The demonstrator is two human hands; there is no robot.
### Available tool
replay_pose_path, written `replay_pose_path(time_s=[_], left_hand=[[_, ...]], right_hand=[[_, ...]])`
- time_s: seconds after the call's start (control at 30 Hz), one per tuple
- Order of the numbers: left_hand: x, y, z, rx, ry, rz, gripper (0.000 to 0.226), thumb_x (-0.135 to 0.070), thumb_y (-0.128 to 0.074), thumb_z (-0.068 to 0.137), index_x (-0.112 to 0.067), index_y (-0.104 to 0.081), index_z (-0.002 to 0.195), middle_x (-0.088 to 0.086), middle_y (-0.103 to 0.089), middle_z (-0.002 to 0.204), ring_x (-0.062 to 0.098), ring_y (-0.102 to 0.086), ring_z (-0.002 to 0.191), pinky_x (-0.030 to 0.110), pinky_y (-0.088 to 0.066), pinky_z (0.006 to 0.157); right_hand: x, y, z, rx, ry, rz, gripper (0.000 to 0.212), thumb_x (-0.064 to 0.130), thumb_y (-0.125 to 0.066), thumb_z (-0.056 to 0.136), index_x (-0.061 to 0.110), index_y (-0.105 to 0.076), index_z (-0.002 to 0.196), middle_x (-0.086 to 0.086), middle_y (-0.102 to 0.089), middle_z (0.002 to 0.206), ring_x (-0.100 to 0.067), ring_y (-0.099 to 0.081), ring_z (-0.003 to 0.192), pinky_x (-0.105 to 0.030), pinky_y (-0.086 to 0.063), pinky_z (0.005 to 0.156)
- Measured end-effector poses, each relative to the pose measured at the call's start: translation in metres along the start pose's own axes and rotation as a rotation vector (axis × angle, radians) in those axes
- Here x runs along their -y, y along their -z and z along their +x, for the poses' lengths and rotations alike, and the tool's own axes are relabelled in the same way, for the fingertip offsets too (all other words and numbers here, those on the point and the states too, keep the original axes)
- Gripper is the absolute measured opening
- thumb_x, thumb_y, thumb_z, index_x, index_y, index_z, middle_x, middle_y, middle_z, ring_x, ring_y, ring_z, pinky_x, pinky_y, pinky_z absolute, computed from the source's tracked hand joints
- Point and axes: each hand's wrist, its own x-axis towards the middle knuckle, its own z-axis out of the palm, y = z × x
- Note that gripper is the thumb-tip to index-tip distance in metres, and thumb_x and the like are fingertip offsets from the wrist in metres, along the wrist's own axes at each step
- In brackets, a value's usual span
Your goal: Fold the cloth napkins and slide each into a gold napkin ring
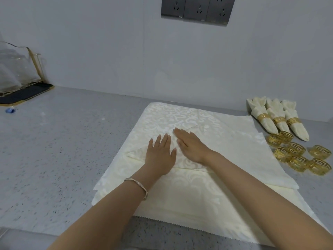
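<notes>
1. Left hand (160, 156): fingers (164, 140) straight, slightly spread, flat on the top napkin (182, 114); grasps nothing. Judged to be pinning the fold.
2. Right hand (191, 146): fingers (180, 132) straight, close together, flat on the same cloth just beside the left; holds nothing. Probably smoothing a crease.
3. Top napkin: cream damask, partly folded toward its middle, on a stack of napkins (180, 213) before the person.
4. Finished napkins (277, 116): three, ringed, by the wall at right, clear of the work.
5. Gold napkin rings (302, 157): loose cluster beside the stack's right edge, within reach.
6. Counter (54, 150): open surface leftward; the stack's zigzag near edge runs close to its front lip.
</notes>
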Motion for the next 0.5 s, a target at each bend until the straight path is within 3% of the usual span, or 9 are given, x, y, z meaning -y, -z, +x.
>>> replay_pose_path(time_s=[0.17, 0.5], left_hand=[[0.000, -0.001, 0.001, -0.035, -0.004, 0.008, 0.059, -0.040, -0.015, 0.103, -0.013, 0.000, 0.153, -0.001, 0.003, 0.161, 0.017, 0.005, 0.148, 0.039, 0.006, 0.120], [0.001, -0.001, 0.001, -0.026, -0.009, 0.002, 0.059, -0.040, -0.014, 0.103, -0.014, 0.002, 0.153, -0.002, 0.005, 0.161, 0.016, 0.007, 0.148, 0.039, 0.006, 0.120]], right_hand=[[-0.014, -0.012, 0.008, 0.003, -0.034, -0.073, 0.054, 0.040, -0.019, 0.103, 0.019, -0.010, 0.153, 0.007, -0.004, 0.160, -0.005, 0.001, 0.146, -0.028, 0.002, 0.118], [-0.053, 0.001, 0.029, -0.041, -0.254, -0.146, 0.060, 0.044, -0.014, 0.102, 0.013, -0.004, 0.153, 0.000, 0.000, 0.160, -0.012, 0.003, 0.147, -0.033, 0.001, 0.120]])
